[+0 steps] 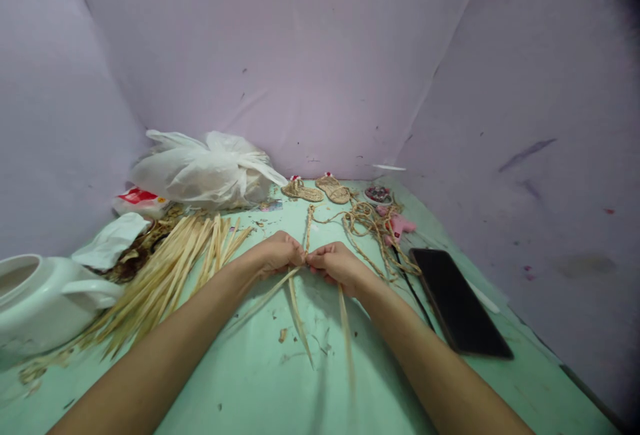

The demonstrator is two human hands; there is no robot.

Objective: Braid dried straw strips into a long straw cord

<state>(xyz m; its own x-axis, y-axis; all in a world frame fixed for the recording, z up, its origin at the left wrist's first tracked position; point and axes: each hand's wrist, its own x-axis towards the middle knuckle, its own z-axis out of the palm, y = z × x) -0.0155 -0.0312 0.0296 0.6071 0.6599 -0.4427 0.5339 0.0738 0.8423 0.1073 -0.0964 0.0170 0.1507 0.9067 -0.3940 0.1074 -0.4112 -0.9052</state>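
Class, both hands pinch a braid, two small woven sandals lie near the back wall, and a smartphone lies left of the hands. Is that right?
Wrong side: the head view shows the smartphone right of both the left hand and right hand. They do pinch a braid, and the woven sandals lie near the back wall.

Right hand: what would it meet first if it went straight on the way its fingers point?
Likely the left hand, whose fingertips lie just across at the lower end of the braided cord, though exact depth is unclear.
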